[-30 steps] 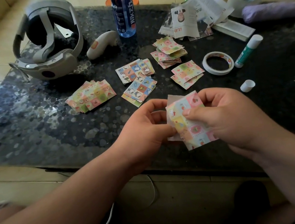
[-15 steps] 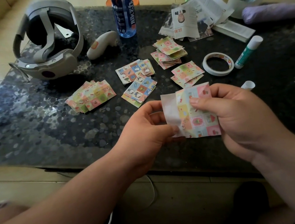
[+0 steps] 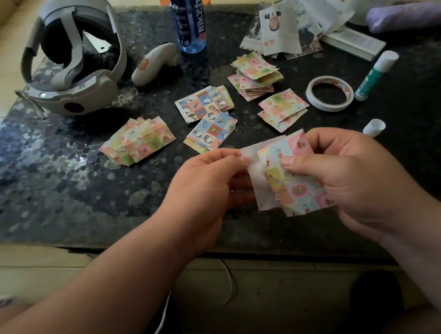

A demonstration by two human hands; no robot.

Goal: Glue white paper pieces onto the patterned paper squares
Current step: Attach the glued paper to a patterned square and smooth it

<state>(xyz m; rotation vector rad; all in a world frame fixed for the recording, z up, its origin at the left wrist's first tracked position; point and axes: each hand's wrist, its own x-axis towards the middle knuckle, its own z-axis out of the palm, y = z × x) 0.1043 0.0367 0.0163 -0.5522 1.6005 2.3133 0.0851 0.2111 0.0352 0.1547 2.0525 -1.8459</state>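
Note:
Above the near edge of the dark table (image 3: pixel 49 187), my left hand (image 3: pixel 205 191) pinches the left edge of a white paper piece (image 3: pixel 258 178). My right hand (image 3: pixel 354 178) grips a patterned paper square (image 3: pixel 296 182), its thumb pressing on the front. The patterned square overlaps the white piece, which sticks out to the left from behind it. Several stacks of patterned squares lie on the table: one at the left (image 3: pixel 138 140), two in the middle (image 3: pixel 209 118), two at the right (image 3: pixel 281 109). An uncapped glue stick (image 3: pixel 374 75) lies at the right, its white cap (image 3: pixel 374 127) closer to me.
A grey headset (image 3: pixel 73 60) and a controller (image 3: pixel 154 64) sit at the back left. A blue bottle (image 3: pixel 188 15) stands at the back centre. A roll of tape (image 3: pixel 329 93) lies beside the glue stick. Printed leaflets (image 3: pixel 301 18) and a purple bundle (image 3: pixel 412 15) lie at the back right.
Both hands rose slightly and turned the patterned square upright. More of the white piece now shows at its left side.

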